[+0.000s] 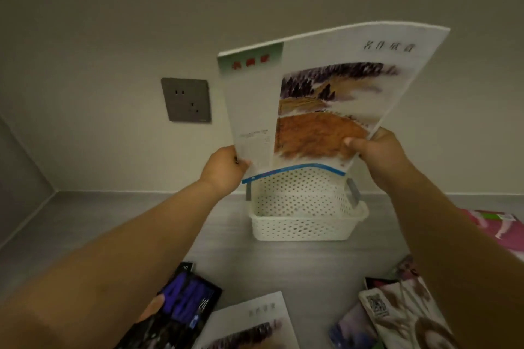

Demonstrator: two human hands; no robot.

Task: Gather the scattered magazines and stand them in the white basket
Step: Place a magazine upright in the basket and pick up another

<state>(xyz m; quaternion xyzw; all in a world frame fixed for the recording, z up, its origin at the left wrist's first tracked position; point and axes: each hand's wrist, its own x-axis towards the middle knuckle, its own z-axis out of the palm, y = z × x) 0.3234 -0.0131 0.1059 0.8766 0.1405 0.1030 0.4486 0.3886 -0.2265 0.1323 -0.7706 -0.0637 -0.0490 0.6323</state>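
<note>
Head view: two bare hands up in front, holding magazines over the white basket [304, 224].

Left hand [224, 170] closed on the bottom left corner of a white magazine [252, 99] with a green strip and red letters at its top. Fingers pinched on the edge, thumb side toward the page.

Right hand [374, 156] closed on the bottom right edge of a second magazine [340, 99], thumb flat on the front cover. Painted picture on that cover: dark trees up high, orange-brown land lower down. Thin, bendy paper, top edge curved. Blue strip along the bottom, just above the basket rim and between both hands.

Basket just below the hands, plastic, full of small round holes, with a grey handle [354, 193] on its right side. Set on a smooth grey floor [221, 235], close to the wall.

Left of the left hand, up on the plain wall, a dark grey wall socket [186, 100].

Below the arms, near the bottom edge: a dark magazine with purple letters [184, 303], a white magazine on the floor [255, 323], and a pile of magazines [397, 314] under the right arm. Right of the right arm, a pink magazine [499, 229] lying flat.

Open floor between the basket and the scattered ones.
</note>
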